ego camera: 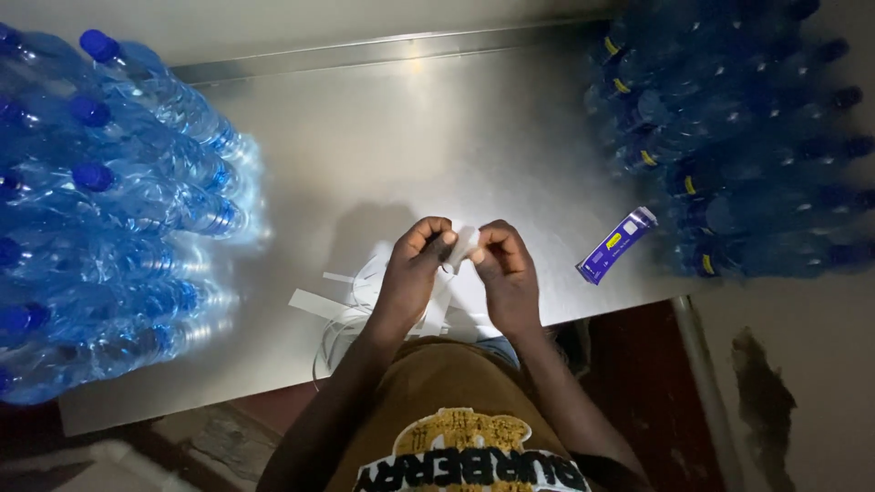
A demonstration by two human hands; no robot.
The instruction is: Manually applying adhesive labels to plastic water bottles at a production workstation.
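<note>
Both hands meet at the near middle of the steel table [383, 137]; the left hand [412, 269] and the right hand [507, 273] each pinch one small white strip [463, 244] between thumb and fingertips, held between them just above the surface, its long axis tilted up toward the right. More white strips [314, 304] lie just left of the left hand, which is nearer them; clear blue-capped bottles [118, 210] lie stacked far left, darker bottles [747, 137] right, and a purple packet [616, 244] sits right of the right hand.
</note>
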